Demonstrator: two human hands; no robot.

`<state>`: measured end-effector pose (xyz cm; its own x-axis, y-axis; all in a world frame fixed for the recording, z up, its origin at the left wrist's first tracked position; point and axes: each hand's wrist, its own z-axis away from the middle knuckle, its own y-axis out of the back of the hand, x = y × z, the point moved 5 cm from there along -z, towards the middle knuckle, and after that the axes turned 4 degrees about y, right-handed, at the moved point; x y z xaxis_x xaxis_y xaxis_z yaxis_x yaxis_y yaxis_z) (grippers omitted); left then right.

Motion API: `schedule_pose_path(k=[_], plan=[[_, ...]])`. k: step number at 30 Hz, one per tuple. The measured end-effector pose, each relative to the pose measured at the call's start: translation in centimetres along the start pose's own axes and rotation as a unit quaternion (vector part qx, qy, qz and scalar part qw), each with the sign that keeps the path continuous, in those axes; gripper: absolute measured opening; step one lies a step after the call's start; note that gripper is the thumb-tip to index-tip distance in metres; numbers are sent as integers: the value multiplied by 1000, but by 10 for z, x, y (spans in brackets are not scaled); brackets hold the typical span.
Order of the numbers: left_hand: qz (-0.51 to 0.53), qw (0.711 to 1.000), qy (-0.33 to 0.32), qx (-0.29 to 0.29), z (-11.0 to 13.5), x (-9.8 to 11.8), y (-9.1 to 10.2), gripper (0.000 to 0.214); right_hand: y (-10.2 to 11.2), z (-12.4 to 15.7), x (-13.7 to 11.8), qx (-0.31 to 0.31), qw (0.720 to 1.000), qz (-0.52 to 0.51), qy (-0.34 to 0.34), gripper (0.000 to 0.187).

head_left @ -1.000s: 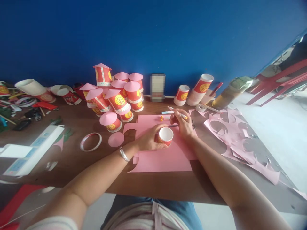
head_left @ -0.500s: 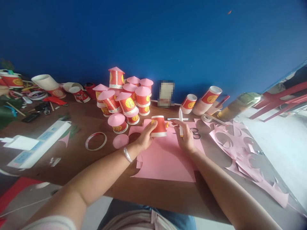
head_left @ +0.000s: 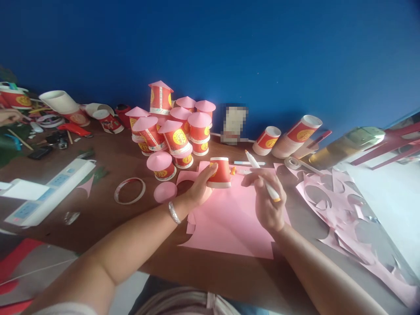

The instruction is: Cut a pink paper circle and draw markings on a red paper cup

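Observation:
My left hand [head_left: 202, 186] is wrapped round a red paper cup [head_left: 220, 173], which is upside down with its wide white rim low. In my right hand [head_left: 271, 205] is a white marker pen [head_left: 262, 175], slanting with its orange-tipped end up and to the left. The hands are apart, over a large sheet of pink paper [head_left: 229, 227] on the brown table. A small orange pen cap [head_left: 233, 170] shows just right of the cup. The scissors are hidden behind my right hand.
Several red cups with pink cone tops [head_left: 177, 138] stand stacked at the back left. Stacked cups [head_left: 295, 135] lean at the back right near pink paper scraps [head_left: 348, 232]. A tape roll [head_left: 129, 190] and power strip [head_left: 49, 192] lie left. Another person's hand [head_left: 9, 117] shows far left.
My right hand has moved right and toward me, and the marker has tilted from upright to slanted. The view has shifted slightly. My left hand still holds the cup.

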<state>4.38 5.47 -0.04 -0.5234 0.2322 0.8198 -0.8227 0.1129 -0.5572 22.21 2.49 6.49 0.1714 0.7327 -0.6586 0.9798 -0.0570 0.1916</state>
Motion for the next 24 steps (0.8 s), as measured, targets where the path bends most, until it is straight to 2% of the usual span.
schedule_pose_path(k=[3, 7, 10, 13, 17, 19, 21, 24], plan=[[2, 1000, -1, -18, -2, -2, -1, 56, -6, 3, 7, -23, 999, 0, 22, 28], [-3, 1000, 2, -7, -3, -6, 3, 49, -22, 18, 11, -104, 980, 92, 141, 33], [-11, 1000, 0, -12, -1, -5, 4, 44, -27, 24, 10, -123, 967, 122, 189, 41], [-17, 1000, -2, -24, 0, -2, 2, 44, -24, 22, 10, -109, 976, 110, 154, 34], [11, 1000, -18, -9, 0, 4, 1, 36, -13, 21, 4, -75, 994, 31, 68, 10], [18, 999, -25, -27, 0, 5, -2, 33, -11, 22, -3, -89, 995, -3, 34, 7], [11, 999, -36, -36, 0, 6, -3, 31, -13, 21, -10, -130, 991, -9, 25, 14], [-10, 999, -51, -10, 1, 7, 0, 29, -15, 15, -18, -146, 987, -23, 54, 38]])
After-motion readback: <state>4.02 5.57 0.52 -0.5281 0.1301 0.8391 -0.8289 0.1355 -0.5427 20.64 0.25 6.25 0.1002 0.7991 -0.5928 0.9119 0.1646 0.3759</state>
